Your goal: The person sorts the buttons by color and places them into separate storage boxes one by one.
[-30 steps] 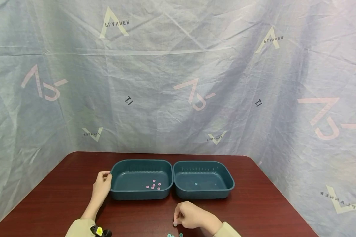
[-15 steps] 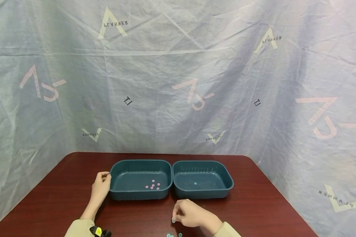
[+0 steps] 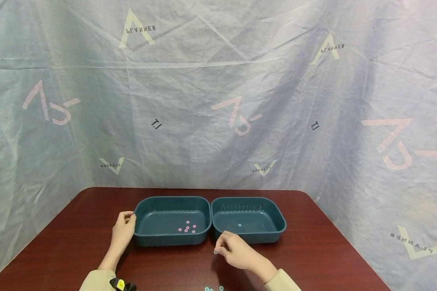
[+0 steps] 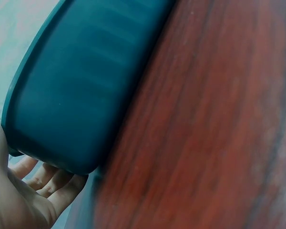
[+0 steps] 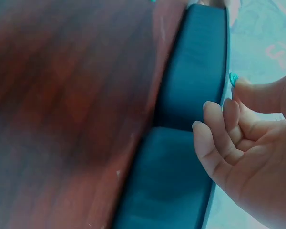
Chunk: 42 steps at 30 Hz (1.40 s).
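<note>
Two dark teal plastic trays stand side by side on the table. My left hand [image 3: 123, 231] holds the outer end of the left tray [image 3: 171, 241]; the left wrist view has its fingers against that tray's end wall [image 4: 81, 95]. Between thumb and fingertip, my right hand [image 3: 236, 251] pinches a small teal bead [image 5: 234, 78], just in front of the right tray [image 3: 256, 238] near where the trays meet. Several pink ring-shaped beads [image 3: 187, 227] lie in the left tray. One light-blue bead [image 3: 239, 225] lies in the right tray.
Several loose teal beads [image 3: 221, 288] lie on the dark red wooden table [image 3: 167, 266] at its near edge, partly cut off by the frame. A pale printed cloth [image 3: 189, 101] hangs behind the table and along both sides.
My right hand has risen from near the loose beads and moved forward towards the right tray, carrying the teal bead. The left hand stays at the left tray's end.
</note>
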Available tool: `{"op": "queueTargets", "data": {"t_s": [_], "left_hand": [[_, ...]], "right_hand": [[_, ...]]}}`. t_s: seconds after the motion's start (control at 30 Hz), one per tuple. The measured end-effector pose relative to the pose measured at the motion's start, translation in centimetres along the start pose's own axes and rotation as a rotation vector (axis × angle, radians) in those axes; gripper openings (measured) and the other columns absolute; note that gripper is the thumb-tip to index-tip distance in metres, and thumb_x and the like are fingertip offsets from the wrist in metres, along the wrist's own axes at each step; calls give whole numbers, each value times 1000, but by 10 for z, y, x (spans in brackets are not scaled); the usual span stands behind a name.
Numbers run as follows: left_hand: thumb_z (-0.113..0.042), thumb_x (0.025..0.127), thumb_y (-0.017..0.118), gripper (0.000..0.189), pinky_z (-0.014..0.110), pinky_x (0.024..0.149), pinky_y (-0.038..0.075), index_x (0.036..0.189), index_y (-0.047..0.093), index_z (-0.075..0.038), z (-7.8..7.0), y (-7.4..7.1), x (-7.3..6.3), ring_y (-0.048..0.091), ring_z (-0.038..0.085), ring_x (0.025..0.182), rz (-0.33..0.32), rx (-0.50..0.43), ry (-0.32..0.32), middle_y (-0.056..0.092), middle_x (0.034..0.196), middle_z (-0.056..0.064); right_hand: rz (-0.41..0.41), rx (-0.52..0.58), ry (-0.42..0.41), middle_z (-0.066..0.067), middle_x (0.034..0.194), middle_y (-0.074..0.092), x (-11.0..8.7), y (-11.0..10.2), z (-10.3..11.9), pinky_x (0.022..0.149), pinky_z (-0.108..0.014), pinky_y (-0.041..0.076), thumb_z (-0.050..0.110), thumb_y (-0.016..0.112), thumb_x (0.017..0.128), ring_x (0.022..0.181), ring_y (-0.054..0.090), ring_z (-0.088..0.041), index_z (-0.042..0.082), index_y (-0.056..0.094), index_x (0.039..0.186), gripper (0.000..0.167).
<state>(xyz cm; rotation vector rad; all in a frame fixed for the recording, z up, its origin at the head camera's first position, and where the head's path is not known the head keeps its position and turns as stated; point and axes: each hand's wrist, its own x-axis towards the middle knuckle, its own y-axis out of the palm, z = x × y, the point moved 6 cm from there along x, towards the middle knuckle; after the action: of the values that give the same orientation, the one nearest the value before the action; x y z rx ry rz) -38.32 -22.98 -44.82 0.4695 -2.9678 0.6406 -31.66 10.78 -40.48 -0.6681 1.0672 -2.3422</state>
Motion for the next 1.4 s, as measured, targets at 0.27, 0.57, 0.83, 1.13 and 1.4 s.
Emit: {"op": "queueTargets", "data": {"t_s": [0.27, 0.57, 0.83, 1.13, 1.4], "left_hand": [[-33, 101, 28, 48, 51, 89, 39, 133, 34, 3, 1, 0, 0, 45, 41, 115, 12, -8, -7, 44, 128, 29], [-34, 101, 27, 49, 52, 90, 38, 134, 33, 3, 0, 0, 0, 44, 41, 117, 21, -9, -5, 43, 130, 30], [-35, 101, 27, 50, 52, 90, 38, 134, 33, 3, 0, 1, 0, 45, 42, 116, 21, -4, -6, 43, 130, 30], [-34, 101, 28, 49, 52, 90, 38, 133, 34, 3, -1, 0, -1, 45, 42, 116, 17, -9, -9, 43, 129, 31], [-33, 101, 29, 48, 52, 91, 38, 133, 35, 3, -1, 0, -1, 45, 41, 116, 11, -8, -6, 44, 129, 31]], "right_hand": [[-79, -45, 8, 5, 77, 44, 2, -17, -2, 63, -19, 39, 10, 54, 94, 68, 40, -2, 12, 54, 82, 12], [-270, -90, 81, 3, 79, 45, 4, -38, -12, 69, -24, 43, 10, 52, 96, 67, 40, -5, 12, 53, 84, 12], [-408, -94, 151, 3, 74, 45, 3, -50, -28, 90, -40, 45, 6, 57, 91, 62, 40, -4, 10, 54, 80, 12], [-439, -101, 228, 1, 77, 49, 3, -55, -48, 63, -23, 39, 3, 57, 90, 64, 42, -8, 8, 57, 80, 11], [-457, -151, 245, -1, 76, 51, 4, -60, -61, 61, -25, 39, 2, 59, 89, 63, 42, -9, 7, 58, 79, 11]]}}
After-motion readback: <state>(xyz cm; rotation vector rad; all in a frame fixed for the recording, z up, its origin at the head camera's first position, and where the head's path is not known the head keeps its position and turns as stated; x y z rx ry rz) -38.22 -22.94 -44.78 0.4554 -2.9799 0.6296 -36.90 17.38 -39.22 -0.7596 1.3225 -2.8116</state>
